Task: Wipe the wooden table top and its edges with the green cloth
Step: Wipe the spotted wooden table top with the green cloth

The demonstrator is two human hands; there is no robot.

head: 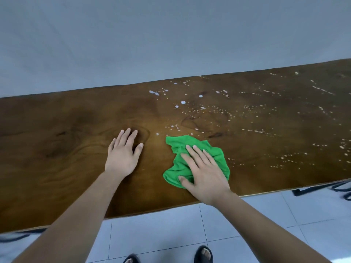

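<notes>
Both hands lie spread flat: the right hand (204, 175) presses the green cloth (191, 158) (soft, light, bunching easily) near the surface's (57, 149) front edge; the left hand (122, 154) braces bare wood.

One table (57, 149), one green cloth (174, 168), two hands, perhaps two sandalled feet

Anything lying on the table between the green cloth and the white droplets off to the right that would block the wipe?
Nothing visible does. The right hand presses flat on the crumpled green cloth, and the brown wooden table top beyond it holds only the scattered white droplets. The left hand rests flat, left of the cloth.
</notes>
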